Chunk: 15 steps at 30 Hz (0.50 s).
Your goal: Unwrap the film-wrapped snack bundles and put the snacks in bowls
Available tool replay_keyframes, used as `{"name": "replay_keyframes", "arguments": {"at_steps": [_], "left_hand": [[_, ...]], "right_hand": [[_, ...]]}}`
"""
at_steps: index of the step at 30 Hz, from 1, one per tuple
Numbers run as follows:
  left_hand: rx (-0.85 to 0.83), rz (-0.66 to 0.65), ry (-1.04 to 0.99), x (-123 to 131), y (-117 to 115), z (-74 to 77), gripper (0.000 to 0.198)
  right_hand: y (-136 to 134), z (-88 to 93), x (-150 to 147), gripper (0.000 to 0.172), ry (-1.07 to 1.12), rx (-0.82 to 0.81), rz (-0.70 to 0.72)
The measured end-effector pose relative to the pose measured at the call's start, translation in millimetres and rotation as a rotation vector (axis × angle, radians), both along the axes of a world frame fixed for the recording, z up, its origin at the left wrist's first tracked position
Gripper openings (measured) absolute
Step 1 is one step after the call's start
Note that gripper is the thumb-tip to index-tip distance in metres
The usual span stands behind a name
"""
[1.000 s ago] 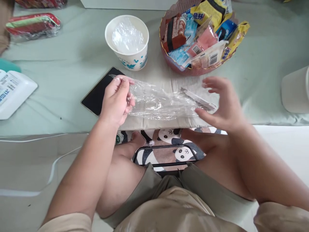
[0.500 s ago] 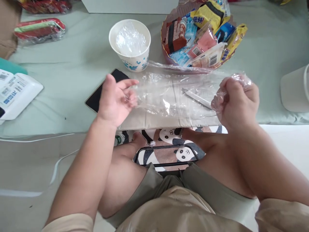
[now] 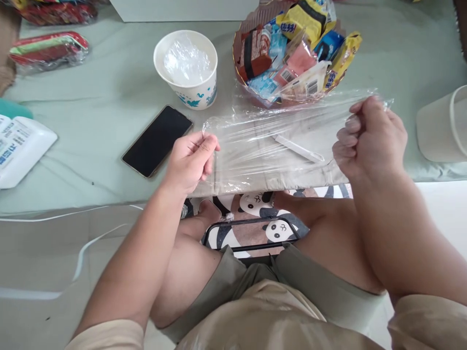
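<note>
A sheet of clear plastic film (image 3: pixel 277 141) is stretched taut between my two hands above the near edge of the table. My left hand (image 3: pixel 191 160) pinches its left end with thumb and fingers closed. My right hand (image 3: pixel 372 138) is a closed fist gripping the right end. Under the film a clear plastic utensil (image 3: pixel 299 148) lies on the brown board (image 3: pixel 262 181). Behind the film stands a basket of wrapped snacks (image 3: pixel 295 48).
A paper cup (image 3: pixel 186 68) holding crumpled plastic stands at the back, a black phone (image 3: pixel 156 141) lies left of my left hand. A white packet (image 3: pixel 22 146) sits far left, a white container (image 3: pixel 443 129) far right, red packs (image 3: pixel 47 48) at the back left.
The film has been pulled from loose and crumpled to taut. My right hand went from open to a fist on its right end, and my left hand re-closed into a pinch.
</note>
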State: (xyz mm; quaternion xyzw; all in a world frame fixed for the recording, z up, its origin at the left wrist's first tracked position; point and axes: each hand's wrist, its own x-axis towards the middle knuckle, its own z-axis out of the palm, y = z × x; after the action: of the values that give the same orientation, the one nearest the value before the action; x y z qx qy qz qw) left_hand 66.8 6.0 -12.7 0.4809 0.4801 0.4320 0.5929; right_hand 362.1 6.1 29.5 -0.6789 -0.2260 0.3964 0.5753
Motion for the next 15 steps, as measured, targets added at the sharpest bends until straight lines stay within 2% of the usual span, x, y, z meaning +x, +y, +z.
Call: {"name": "replay_keyframes", "arguments": {"at_steps": [3, 4, 6, 8, 11, 15], "left_hand": [[0.015, 0.055, -0.075, 3.1, 2.4, -7.6, 0.048], [0.02, 0.073, -0.111, 4.5, 3.6, -8.9, 0.048], [0.035, 0.099, -0.193, 7.2, 6.4, -9.1, 0.049], [0.053, 0.121, -0.264, 8.4, 9.3, -7.2, 0.049], [0.065, 0.14, -0.338, 6.1, 12.4, -2.8, 0.047], [-0.011, 0.016, -0.45, -3.1, 13.7, 0.6, 0.038]], "right_hand": [[8.7, -23.6, 22.7, 0.014, -0.024, 0.088, -0.052], [11.3, -32.6, 29.2, 0.017, -0.021, 0.141, -0.054], [13.4, -49.3, 36.9, 0.034, -0.04, 0.254, 0.01], [9.1, -60.1, 35.5, 0.06, -0.09, 0.309, 0.132], [-9.0, -61.6, 20.7, 0.093, -0.172, 0.231, 0.334], [-33.2, -47.5, 3.9, 0.1, -0.384, 0.155, 0.5]]}}
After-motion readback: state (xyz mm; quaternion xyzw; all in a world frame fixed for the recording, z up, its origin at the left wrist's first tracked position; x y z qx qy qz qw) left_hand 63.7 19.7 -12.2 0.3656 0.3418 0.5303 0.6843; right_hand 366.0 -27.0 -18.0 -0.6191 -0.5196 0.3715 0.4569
